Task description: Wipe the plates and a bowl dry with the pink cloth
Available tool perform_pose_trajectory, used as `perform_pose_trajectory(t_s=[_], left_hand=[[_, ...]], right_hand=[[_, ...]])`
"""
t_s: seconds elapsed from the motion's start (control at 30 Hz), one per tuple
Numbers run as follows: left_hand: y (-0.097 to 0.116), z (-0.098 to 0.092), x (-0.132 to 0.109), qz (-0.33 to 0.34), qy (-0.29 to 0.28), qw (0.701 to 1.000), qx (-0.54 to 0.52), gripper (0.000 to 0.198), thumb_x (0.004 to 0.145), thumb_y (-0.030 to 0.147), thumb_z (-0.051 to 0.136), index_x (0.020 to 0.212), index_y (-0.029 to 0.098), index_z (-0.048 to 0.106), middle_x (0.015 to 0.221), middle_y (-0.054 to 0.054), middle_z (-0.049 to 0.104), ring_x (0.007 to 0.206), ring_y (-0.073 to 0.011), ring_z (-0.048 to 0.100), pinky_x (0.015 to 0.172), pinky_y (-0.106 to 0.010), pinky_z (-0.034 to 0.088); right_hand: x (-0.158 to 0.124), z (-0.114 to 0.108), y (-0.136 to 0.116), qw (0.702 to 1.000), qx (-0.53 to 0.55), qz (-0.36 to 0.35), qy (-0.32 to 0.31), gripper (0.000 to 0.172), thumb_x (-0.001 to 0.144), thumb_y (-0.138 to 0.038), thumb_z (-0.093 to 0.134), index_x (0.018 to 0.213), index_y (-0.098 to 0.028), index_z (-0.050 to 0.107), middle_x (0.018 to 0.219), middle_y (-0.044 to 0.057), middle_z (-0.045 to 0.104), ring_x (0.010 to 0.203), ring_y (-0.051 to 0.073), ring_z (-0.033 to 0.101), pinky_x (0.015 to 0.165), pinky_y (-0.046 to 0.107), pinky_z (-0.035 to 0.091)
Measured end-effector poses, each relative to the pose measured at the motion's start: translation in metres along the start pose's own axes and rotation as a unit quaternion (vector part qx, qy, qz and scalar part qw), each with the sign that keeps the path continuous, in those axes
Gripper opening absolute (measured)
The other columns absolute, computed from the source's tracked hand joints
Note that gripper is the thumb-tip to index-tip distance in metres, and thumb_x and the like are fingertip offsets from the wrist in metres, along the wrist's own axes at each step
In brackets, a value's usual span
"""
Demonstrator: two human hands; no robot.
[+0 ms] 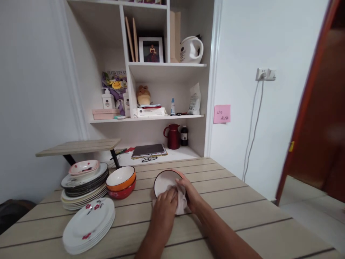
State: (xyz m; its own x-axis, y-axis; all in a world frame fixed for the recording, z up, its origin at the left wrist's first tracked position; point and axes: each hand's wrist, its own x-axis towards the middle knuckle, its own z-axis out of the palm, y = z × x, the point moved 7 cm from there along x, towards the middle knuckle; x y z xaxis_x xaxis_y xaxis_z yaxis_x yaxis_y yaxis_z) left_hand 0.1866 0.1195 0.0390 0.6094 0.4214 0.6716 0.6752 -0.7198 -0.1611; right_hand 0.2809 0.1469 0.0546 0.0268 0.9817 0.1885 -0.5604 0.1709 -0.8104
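Note:
A bowl [164, 181] with a white inside and a dark rim is tilted toward me above the table. My right hand [189, 190] grips its right side, thumb over the rim and fingers behind. Pressed into the bowl is my left hand [166, 204], its fingers curled on a pale cloth [181, 205]. Part of the cloth hangs out between the two hands. The bowl's outside and the fingers behind it are hidden.
On the slatted table [215, 190], an orange bowl [121, 183] sits in a red bowl [122, 194]. Left of them are flower-patterned plates [81, 219] and a taller plate stack [74, 196] topped by a pink-and-white bowl [84, 168]. Behind lie a laptop [148, 149], glasses [149, 159] and a red jug [173, 138].

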Motion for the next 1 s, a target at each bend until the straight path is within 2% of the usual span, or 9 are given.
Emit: perform_pose_trajectory(t_s=[0.1, 0.2, 0.4, 0.5, 0.63, 0.77, 0.87, 1.0], left_hand=[[0.0, 0.0, 0.0, 0.02, 0.01, 1.0, 0.02, 0.04, 0.084, 0.002, 0.052, 0.116, 0.022, 0.063, 0.124, -0.005, 0.066, 0.111, -0.0225, 0.061, 0.093, -0.041, 0.054], [0.001, -0.005, -0.002, 0.025, 0.029, 0.997, 0.073, 0.035, 0.083, 0.001, 0.052, 0.109, 0.02, 0.067, 0.117, -0.006, 0.068, 0.106, -0.0248, 0.063, 0.09, -0.043, 0.055], [0.005, -0.02, -0.006, 0.04, 0.094, 0.989, 0.102, 0.038, 0.082, -0.003, 0.046, 0.107, 0.017, 0.067, 0.112, -0.005, 0.071, 0.103, -0.0227, 0.065, 0.088, -0.038, 0.056], [0.002, -0.023, -0.007, 0.025, 0.127, 0.985, 0.11, 0.04, 0.082, -0.005, 0.043, 0.11, 0.014, 0.065, 0.108, -0.006, 0.072, 0.1, -0.022, 0.066, 0.086, -0.036, 0.057], [-0.006, -0.023, -0.008, -0.024, 0.145, 0.984, 0.105, 0.041, 0.083, -0.004, 0.041, 0.115, 0.01, 0.062, 0.109, -0.009, 0.072, 0.097, -0.0205, 0.067, 0.084, -0.033, 0.057], [-0.007, -0.019, -0.007, -0.025, 0.125, 0.987, 0.096, 0.044, 0.081, -0.004, 0.042, 0.118, 0.01, 0.061, 0.11, -0.01, 0.071, 0.095, -0.0207, 0.067, 0.082, -0.033, 0.058], [-0.004, -0.012, -0.005, 0.004, 0.1, 0.991, 0.089, 0.048, 0.079, -0.006, 0.042, 0.119, 0.012, 0.061, 0.115, -0.008, 0.07, 0.1, -0.0206, 0.066, 0.086, -0.034, 0.057], [0.002, 0.002, -0.002, 0.049, 0.052, 0.995, 0.065, 0.05, 0.081, -0.006, 0.043, 0.119, 0.019, 0.062, 0.12, -0.004, 0.068, 0.106, -0.0186, 0.063, 0.089, -0.031, 0.056]], right_hand=[[-0.003, -0.005, -0.015, 0.998, -0.058, 0.01, -0.017, 0.051, 0.07, -0.027, 0.068, 0.12, -0.023, 0.062, 0.107, 0.004, 0.071, 0.092, 0.023, 0.064, 0.077, 0.031, 0.048], [-0.005, -0.009, -0.016, 0.995, -0.09, 0.039, -0.028, 0.053, 0.071, -0.027, 0.069, 0.123, -0.023, 0.061, 0.107, 0.004, 0.071, 0.093, 0.022, 0.063, 0.076, 0.029, 0.047], [-0.005, -0.004, -0.012, 0.999, 0.014, 0.033, -0.03, 0.087, 0.067, -0.027, 0.079, 0.142, -0.036, 0.037, 0.107, 0.002, 0.07, 0.087, 0.021, 0.066, 0.081, 0.034, 0.048], [-0.005, 0.002, -0.005, 0.999, 0.046, 0.011, -0.006, 0.094, 0.062, -0.023, 0.08, 0.143, -0.035, 0.035, 0.099, 0.001, 0.071, 0.084, 0.02, 0.067, 0.082, 0.033, 0.048], [-0.005, 0.017, 0.013, 0.998, 0.061, 0.003, -0.007, 0.089, 0.059, -0.021, 0.079, 0.139, -0.033, 0.041, 0.096, 0.0, 0.072, 0.081, 0.021, 0.066, 0.081, 0.034, 0.049], [0.0, 0.023, 0.026, 0.997, 0.08, 0.01, 0.004, 0.069, 0.065, -0.027, 0.073, 0.13, -0.027, 0.051, 0.093, 0.002, 0.072, 0.083, 0.022, 0.066, 0.079, 0.033, 0.05], [0.002, 0.016, 0.02, 0.998, 0.066, 0.019, 0.0, 0.06, 0.066, -0.029, 0.07, 0.125, -0.025, 0.055, 0.092, 0.002, 0.072, 0.08, 0.021, 0.066, 0.075, 0.031, 0.049], [0.0, -0.001, -0.002, 0.999, 0.012, 0.026, -0.023, 0.056, 0.066, -0.027, 0.071, 0.12, -0.023, 0.059, 0.095, 0.003, 0.072, 0.082, 0.021, 0.065, 0.074, 0.03, 0.048]])
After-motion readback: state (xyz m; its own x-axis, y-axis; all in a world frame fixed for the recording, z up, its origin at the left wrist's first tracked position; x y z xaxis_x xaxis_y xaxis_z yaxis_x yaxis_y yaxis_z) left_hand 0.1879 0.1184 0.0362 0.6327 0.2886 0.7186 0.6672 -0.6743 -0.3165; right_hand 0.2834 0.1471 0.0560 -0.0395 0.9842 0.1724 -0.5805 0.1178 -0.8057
